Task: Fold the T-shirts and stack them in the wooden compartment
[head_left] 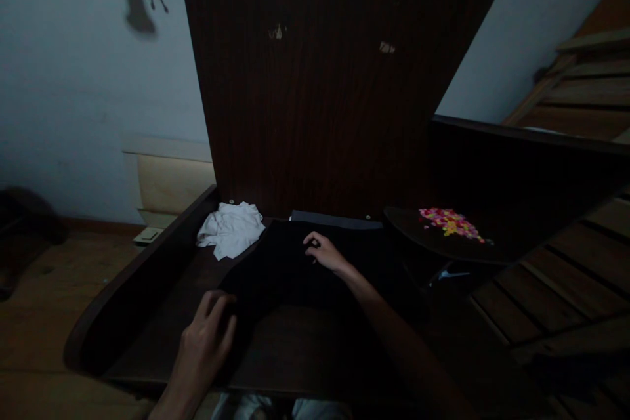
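Note:
A black cloth [290, 269], so dark that its folds and kind are hard to make out, lies spread over the dark wooden desk. At its left end is my left hand [207, 331], its fingers bent and closed on the edge of the cloth. My right hand [323, 252] is over the far middle part of the cloth, its fingers curved and a gap showing between thumb and forefinger. Behind the cloth, a strip of grey material [339, 220] shows along the back panel.
A crumpled white cloth [231, 230] lies in the desk's back left corner, by the raised side board [147, 275]. Small pink and yellow pieces [450, 222] are heaped on a curved shelf [411, 230] at right. Below it is a pale blue-white object [453, 273]. The tall back panel [319, 111] rises behind.

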Tool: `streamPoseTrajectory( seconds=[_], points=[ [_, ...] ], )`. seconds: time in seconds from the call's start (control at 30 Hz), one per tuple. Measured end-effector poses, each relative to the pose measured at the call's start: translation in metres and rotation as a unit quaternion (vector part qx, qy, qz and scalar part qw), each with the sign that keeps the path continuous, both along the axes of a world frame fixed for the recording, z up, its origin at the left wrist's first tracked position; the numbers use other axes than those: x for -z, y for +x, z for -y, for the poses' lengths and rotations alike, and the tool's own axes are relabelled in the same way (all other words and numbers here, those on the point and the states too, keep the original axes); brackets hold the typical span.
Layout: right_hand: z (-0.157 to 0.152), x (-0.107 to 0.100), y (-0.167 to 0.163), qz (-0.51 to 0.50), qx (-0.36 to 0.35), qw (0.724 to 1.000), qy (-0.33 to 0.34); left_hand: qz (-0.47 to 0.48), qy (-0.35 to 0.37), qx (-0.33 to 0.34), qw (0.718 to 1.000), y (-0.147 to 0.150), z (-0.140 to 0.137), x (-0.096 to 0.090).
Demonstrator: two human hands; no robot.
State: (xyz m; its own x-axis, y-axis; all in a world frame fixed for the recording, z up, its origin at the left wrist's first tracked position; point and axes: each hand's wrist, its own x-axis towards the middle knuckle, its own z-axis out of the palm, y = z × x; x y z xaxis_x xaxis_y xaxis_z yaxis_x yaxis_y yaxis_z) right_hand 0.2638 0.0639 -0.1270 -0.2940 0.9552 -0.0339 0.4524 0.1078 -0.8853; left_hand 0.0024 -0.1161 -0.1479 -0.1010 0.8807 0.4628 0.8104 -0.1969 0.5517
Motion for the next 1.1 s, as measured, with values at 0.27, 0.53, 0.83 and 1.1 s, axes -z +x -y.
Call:
streamPoseTrajectory(
  seconds=[0.27,0.53,0.83,1.1],
  points=[
    [-0.007,-0.014,-0.01,-0.116,0.04,0.992,-0.032,0.052,-0.007,0.019,0.998,0.003,-0.004,0.002],
    [-0.014,0.007,-0.001,-0.085,0.054,0.995,-0.024,0.037,-0.062,0.057,0.996,0.006,-0.002,0.008],
    [-0.01,0.012,0.006,-0.096,0.061,0.993,-0.029,-0.225,0.019,0.186,0.956,0.023,0.005,0.027],
    [-0.012,-0.021,-0.006,-0.297,0.04,0.946,-0.122,-0.196,0.085,0.109,0.971,0.012,-0.006,0.029]
  ],
)
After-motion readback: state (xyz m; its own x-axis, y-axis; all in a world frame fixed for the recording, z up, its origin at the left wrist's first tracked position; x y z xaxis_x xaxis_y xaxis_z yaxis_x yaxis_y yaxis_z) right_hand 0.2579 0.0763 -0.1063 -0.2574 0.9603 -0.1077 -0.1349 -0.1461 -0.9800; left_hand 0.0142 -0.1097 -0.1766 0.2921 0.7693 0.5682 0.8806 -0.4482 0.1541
